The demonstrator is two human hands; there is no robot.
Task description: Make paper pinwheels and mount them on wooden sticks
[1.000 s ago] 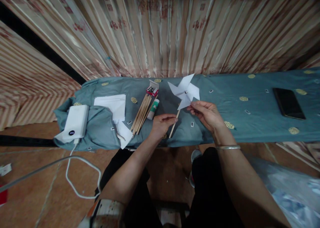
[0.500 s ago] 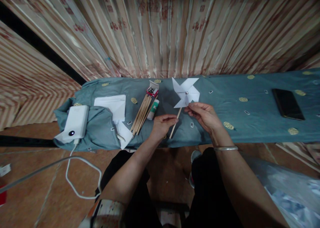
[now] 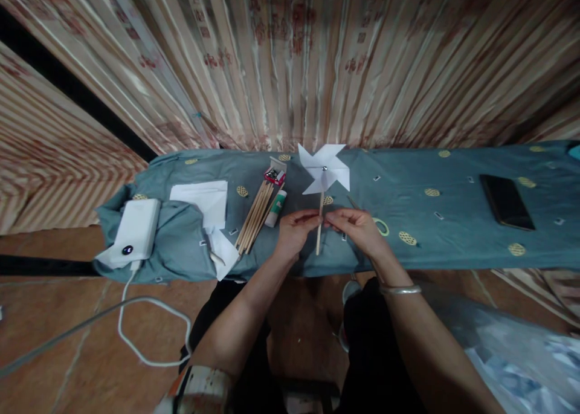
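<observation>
A white paper pinwheel (image 3: 338, 171) with a silver pin at its centre stands above the cloth on a thin wooden stick (image 3: 318, 239). My left hand (image 3: 292, 231) pinches that stick between thumb and fingers from the left. From the right, my right hand (image 3: 357, 226) has its fingertips closed at the same stretch of stick, below the blades. Beside the right hand lie scissors with a light green handle (image 3: 381, 226), partly hidden by it. Left of my left hand are a green-and-white glue stick (image 3: 275, 208) and a bundle of wooden sticks (image 3: 254, 220).
A small red box of pins (image 3: 275, 173) sits behind the sticks. White paper sheets (image 3: 211, 202) and a white power bank (image 3: 138, 226) with a cable lie at the left. A black phone (image 3: 506, 201) rests on the right of the patterned cloth (image 3: 453, 239).
My right hand has moved down from the blades to the stick, beside my left fingers. The pinwheel is shifted slightly left and more upright. The scissors' handle has come into view.
</observation>
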